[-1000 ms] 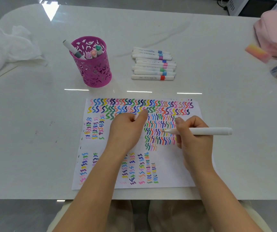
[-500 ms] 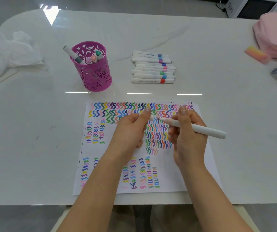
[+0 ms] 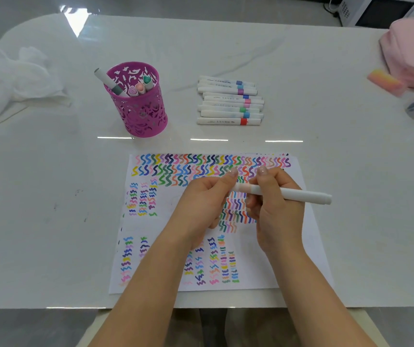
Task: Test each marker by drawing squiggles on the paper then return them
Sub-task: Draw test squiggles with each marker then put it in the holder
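Gripping the marker (image 3: 301, 195) round its barrel with curled fingers, the right hand (image 3: 278, 214) hangs over the paper (image 3: 165, 229). The left hand (image 3: 198, 209) sits just beside it, thumb and forefinger pinching the marker's left end. The marker lies nearly level, its long axis running left to right and dipping slightly toward the right. A pale pink band shows between the two hands, and the plain white tail sticks out well past the right hand, pointing right. The left end is hidden in the left fingers, so I cannot tell whether a cap is seated there. Coloured squiggles cover the paper under and around both hands. Beyond and left of the left hand stands a pink cup (image 3: 138, 116) with markers in it. Beyond both hands a row of markers (image 3: 226, 120) lies on the table (image 3: 351, 171), each running left to right.
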